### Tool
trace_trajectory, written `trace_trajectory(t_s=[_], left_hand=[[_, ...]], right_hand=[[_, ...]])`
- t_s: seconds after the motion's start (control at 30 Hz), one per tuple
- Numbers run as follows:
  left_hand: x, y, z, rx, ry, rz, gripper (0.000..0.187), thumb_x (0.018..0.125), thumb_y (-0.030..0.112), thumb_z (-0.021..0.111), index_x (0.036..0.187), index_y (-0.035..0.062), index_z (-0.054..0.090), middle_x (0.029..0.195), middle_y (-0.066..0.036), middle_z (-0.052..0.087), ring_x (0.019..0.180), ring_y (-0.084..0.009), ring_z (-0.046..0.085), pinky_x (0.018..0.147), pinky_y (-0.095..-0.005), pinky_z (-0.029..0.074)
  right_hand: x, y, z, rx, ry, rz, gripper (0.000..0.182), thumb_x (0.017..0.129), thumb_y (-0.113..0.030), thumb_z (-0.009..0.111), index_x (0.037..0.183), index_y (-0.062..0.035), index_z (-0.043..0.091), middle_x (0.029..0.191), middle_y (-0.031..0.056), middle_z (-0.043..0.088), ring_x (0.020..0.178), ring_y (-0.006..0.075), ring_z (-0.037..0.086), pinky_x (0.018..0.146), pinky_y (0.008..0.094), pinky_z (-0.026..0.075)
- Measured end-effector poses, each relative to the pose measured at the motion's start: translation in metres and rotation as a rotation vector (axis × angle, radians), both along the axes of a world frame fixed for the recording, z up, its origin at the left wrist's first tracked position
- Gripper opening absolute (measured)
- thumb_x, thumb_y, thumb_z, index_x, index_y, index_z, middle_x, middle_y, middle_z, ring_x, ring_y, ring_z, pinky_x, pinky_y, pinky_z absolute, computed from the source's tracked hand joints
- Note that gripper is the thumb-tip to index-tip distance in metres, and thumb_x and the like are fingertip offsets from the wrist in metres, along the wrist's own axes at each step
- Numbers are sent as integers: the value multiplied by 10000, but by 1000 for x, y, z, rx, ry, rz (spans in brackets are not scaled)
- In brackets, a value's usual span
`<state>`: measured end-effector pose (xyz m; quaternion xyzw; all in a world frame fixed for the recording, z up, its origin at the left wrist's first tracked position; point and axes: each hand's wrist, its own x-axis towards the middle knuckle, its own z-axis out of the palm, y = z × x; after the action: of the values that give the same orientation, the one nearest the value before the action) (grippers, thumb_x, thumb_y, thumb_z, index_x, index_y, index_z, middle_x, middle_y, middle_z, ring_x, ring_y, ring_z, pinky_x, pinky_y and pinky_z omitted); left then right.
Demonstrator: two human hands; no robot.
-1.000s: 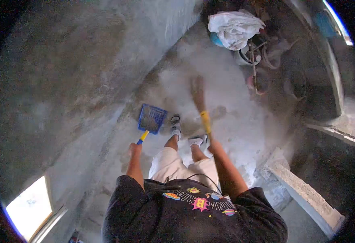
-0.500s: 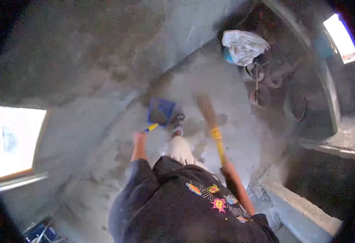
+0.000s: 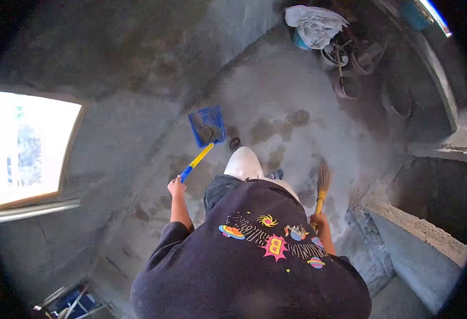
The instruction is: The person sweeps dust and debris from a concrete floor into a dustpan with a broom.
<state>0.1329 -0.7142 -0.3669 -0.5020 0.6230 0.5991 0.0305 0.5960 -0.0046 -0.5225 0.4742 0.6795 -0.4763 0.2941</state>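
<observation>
My left hand (image 3: 176,186) is closed round the blue end of the long handle of a blue dustpan (image 3: 207,126). The pan lies ahead of my body, near the foot of the wall, with some dark debris in it. On the right, my right hand (image 3: 319,218) grips the yellow handle of a broom (image 3: 324,183) whose bristles point forward over the grey floor (image 3: 265,90). Dark damp patches (image 3: 281,126) mark the floor between the dustpan and the broom.
A white sack (image 3: 317,25) rests on a blue container at the far wall, beside buckets and baskets (image 3: 347,87). A rough concrete ledge (image 3: 419,226) stands at the right. A bright window (image 3: 28,149) is at the left, with a dark blue folded item (image 3: 76,303) below.
The broom has swung right and back, closer to my body, and its bristles look sharper. The dustpan's handle shows more of its length. My view has shifted, with the sack now higher.
</observation>
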Motion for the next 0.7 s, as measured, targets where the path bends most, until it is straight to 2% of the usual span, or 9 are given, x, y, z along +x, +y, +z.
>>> trace_trajectory(t_s=[0.03,0.1,0.13,0.23,0.3,0.33,0.5,0.63,0.7], left_hand=[[2,2,-13,-1,-1,-7,267,826,213,669,855,-44,603,619,-59,526,475,-152,486,422,-325,399],[9,28,-45,-316,-40,-184,343,813,271,668,893,-61,638,698,-106,610,550,-186,564,531,-335,460],[7,60,-37,-317,-39,-192,343,813,271,668,893,-61,638,698,-106,610,550,-186,564,531,-335,460],[6,161,2,-492,-203,-262,386,795,326,664,907,-44,665,790,-148,664,668,-237,632,666,-336,486],[7,195,11,-718,-264,-335,360,786,332,663,889,-12,676,822,-164,668,779,-287,647,730,-371,485],[8,192,10,-719,-262,-342,360,786,332,663,889,-12,676,822,-164,668,779,-287,647,730,-371,485],[20,79,-2,-717,-344,-439,377,773,348,663,914,-2,673,879,-180,664,854,-308,638,778,-376,481],[-18,12,4,-798,-346,-492,391,764,355,668,911,-8,672,886,-183,663,861,-315,638,777,-387,483],[-46,26,28,-813,-340,-559,377,763,352,668,920,9,677,898,-183,661,870,-333,632,772,-403,482]], right_hand=[[-103,-11,-50,-261,2,-42,454,741,-56,560,1181,-46,448,781,158,576,598,266,594,500,361,503],[-129,6,-20,-281,-19,-135,378,750,-88,558,1115,-51,464,754,147,572,585,260,584,500,361,496],[-79,28,6,-301,-40,-220,307,759,-120,557,1049,-55,480,728,135,567,572,254,574,501,361,488],[-119,81,51,-359,-102,-476,164,786,-216,552,850,-68,528,648,101,554,534,235,545,502,360,465],[-150,94,75,-397,-144,-647,222,804,-280,549,718,-76,560,594,79,545,508,223,526,502,360,450],[-155,86,88,-398,-144,-655,222,804,-280,549,718,-76,560,594,79,545,508,223,526,502,360,450],[-210,-48,176,-766,294,-1431,218,801,-237,599,756,-47,501,598,77,544,496,181,518,460,295,466],[-229,-88,137,-828,185,-1476,208,787,-199,617,818,-24,509,592,71,545,502,180,525,465,284,478],[-246,-59,134,-809,144,-1203,185,786,-172,610,816,-16,517,609,83,557,496,189,527,462,295,468]])
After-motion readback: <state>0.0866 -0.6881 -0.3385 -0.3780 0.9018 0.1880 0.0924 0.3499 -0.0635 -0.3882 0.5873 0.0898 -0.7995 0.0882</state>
